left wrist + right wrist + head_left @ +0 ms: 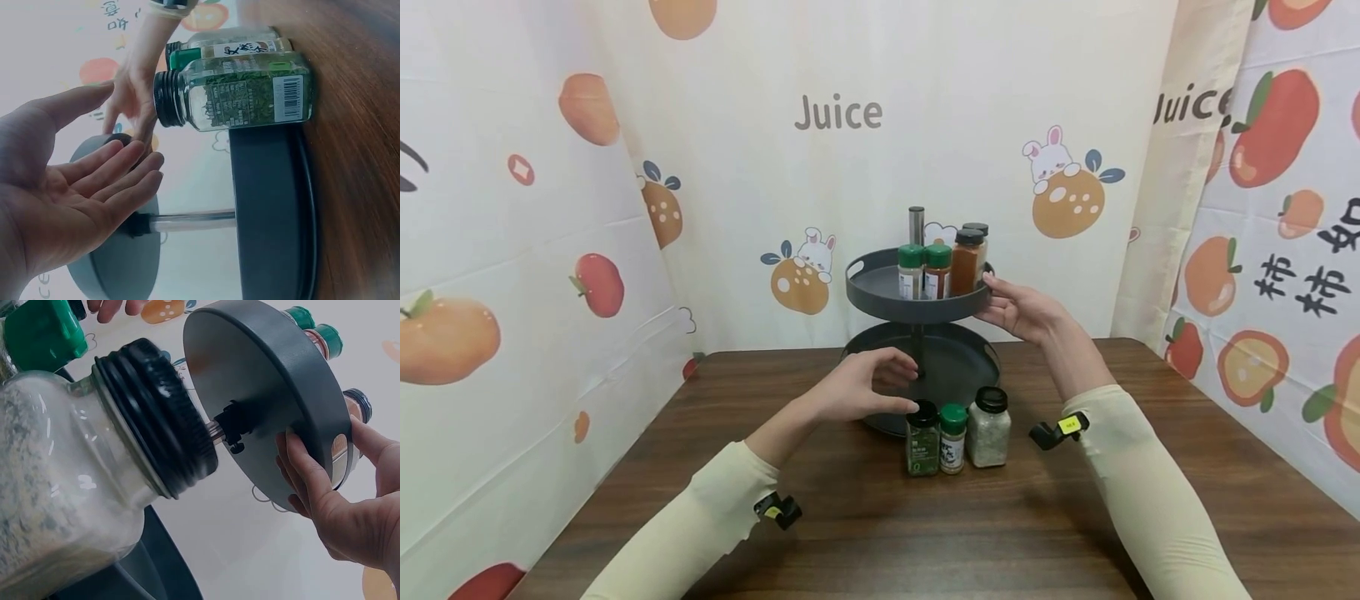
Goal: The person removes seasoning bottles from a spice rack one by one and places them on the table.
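Left wrist view, bottom edge: upper tray (128, 265) cut off, partly hidden by left hand (75, 197). Right wrist view, left edge: large jar (62, 475) cut off.

Gray tiered rack (917, 312), upright, three capped jars (952, 450) in front

Pale cream long sleeves (1157, 492), a small black wrist mount (1045, 435) with yellow label (1070, 425) at each cuff (1103, 405)

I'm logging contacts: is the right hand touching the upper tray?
Touching: the right wrist view shows the right hand gripping the upper tray at its rim, fingers against the underside.
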Motion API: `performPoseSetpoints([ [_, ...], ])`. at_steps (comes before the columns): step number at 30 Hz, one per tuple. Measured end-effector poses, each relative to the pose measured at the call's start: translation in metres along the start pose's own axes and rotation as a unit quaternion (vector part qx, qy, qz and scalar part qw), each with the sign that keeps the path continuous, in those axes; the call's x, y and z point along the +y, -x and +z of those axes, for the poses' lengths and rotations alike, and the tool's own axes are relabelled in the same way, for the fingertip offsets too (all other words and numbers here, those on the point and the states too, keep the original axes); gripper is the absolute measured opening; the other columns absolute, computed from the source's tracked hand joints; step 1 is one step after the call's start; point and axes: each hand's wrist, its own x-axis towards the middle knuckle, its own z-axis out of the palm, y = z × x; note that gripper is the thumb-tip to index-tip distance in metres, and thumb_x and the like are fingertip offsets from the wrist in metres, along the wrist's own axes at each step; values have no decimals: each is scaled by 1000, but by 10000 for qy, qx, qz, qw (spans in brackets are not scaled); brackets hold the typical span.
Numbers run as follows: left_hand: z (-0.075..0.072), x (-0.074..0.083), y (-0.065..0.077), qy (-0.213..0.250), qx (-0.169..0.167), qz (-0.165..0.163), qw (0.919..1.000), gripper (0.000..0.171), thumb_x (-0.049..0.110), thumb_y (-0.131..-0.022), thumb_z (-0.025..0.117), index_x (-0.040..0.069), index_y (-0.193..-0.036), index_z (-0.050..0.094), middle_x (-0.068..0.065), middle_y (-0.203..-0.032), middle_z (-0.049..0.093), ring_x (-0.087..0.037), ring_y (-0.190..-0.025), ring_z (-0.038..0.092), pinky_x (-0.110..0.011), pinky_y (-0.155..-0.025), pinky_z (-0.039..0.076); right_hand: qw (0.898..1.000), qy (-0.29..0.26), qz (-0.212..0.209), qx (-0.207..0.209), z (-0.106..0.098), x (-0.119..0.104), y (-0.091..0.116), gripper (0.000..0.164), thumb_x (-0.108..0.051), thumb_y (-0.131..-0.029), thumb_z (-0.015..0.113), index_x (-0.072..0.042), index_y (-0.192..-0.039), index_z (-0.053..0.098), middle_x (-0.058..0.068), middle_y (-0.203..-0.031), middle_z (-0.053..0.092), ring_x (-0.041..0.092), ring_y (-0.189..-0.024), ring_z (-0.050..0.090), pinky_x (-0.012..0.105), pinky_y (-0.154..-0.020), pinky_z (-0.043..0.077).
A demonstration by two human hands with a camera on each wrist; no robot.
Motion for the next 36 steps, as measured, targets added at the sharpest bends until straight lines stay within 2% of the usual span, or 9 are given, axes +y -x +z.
performPoseSetpoints([
  [5, -8, 3, 0, 143, 62, 55, 9999, 45, 33, -87, 76, 15, -126, 60, -2, -122, 66, -17, -111, 62, -43, -96, 52, 10000, -2, 8, -6, 1, -1, 0, 73, -25, -89, 72, -9, -149, 34, 14, -106, 74, 29, -104, 67, 36, -82, 59],
  [9, -23, 5, 3, 276, 316, 34, 9991, 44, 32, -89, 73, 17, -128, 59, 1, -123, 65, -18, -113, 61, -43, -97, 52, 10000, -32, 28, -9, 2, 1, -2, 72, -24, -90, 72, -8, -149, 33, 14, -106, 74, 28, -105, 67, 36, -82, 59],
  [14, -45, 14, -1, 160, 774, 34, 9969, 45, 38, -89, 72, 20, -128, 60, 5, -121, 66, -11, -109, 62, -42, -97, 51, 10000, -59, -21, -4, 0, 1, -4, 70, -22, -90, 72, -9, -148, 36, 14, -107, 73, 28, -102, 68, 36, -80, 60],
  [19, -67, 26, -15, 34, 1206, 252, 9924, 51, 40, -87, 73, 15, -130, 59, -3, -124, 66, -10, -107, 62, -45, -95, 53, 10000, -64, -40, -38, -2, 0, -4, 62, -22, -90, 71, -9, -142, 40, 14, -105, 73, 28, -100, 69, 36, -80, 60],
  [25, -91, 28, -36, -300, 1521, 328, 9874, 52, 39, -88, 73, 14, -131, 59, -7, -125, 66, -12, -107, 63, -50, -91, 53, 10000, -65, -39, -22, -1, -1, -5, 54, -22, -92, 69, -10, -138, 44, 13, -104, 73, 28, -99, 69, 35, -81, 59],
  [30, -104, 24, -56, -422, 1535, 321, 9867, 54, 37, -88, 73, 9, -131, 58, -10, -123, 66, -16, -105, 64, -49, -90, 54, 9999, -109, -23, -34, -2, 0, -5, 53, -21, -92, 70, -8, -136, 45, 14, -104, 72, 28, -98, 69, 36, -81, 60],
  [36, -113, 19, -75, -573, 1370, 232, 9886, 57, 38, -86, 74, 12, -133, 55, -9, -124, 66, -19, -108, 63, -49, -93, 53, 9999, -91, -70, -50, -2, 0, -5, 52, -21, -92, 70, -8, -136, 45, 14, -103, 72, 28, -97, 70, 36, -81, 59],
])
